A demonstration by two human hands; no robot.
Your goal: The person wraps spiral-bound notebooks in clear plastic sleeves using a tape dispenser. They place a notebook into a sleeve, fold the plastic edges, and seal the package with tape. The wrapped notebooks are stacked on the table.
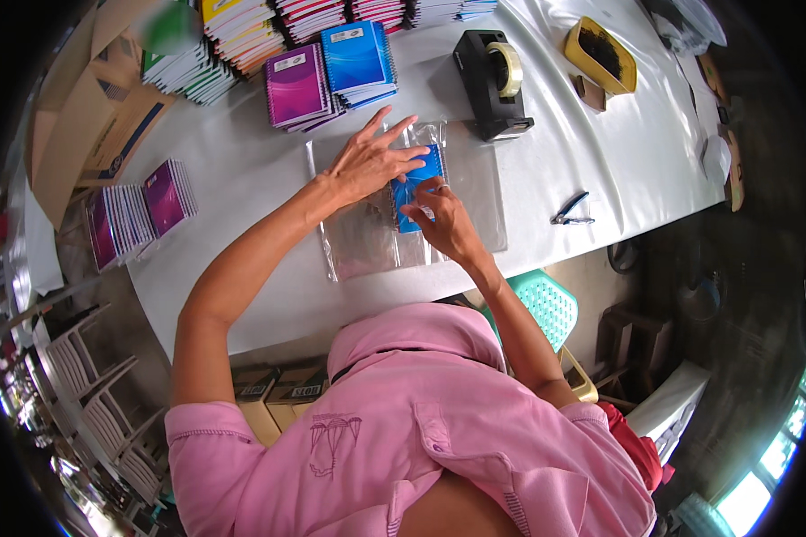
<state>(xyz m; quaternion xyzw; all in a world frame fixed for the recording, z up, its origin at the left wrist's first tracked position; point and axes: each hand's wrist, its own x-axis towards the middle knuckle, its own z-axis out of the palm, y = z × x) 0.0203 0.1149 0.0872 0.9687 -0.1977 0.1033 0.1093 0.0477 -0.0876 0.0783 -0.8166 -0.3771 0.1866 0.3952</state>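
Observation:
A small blue spiral notebook (pixel 406 194) lies on clear plastic bags (pixel 367 246) in the middle of the table. Over its upper left part my left hand (pixel 370 165) is spread, with some fingertips on the cover. My right hand (pixel 446 220) is at the notebook's lower right, fingers curled and thumb bent toward them. Whatever the right fingers may pinch is too small or hidden to make out. Parts of the blue cover are hidden under both hands.
Behind stand purple notebooks (pixel 295 87), larger blue notebooks (pixel 360 58) and a black tape dispenser (pixel 485 85). Pliers (pixel 571 209) and a yellow container (pixel 578 64) are on the right. More purple notebooks (pixel 121 224) and a cardboard box (pixel 121 130) are on the left.

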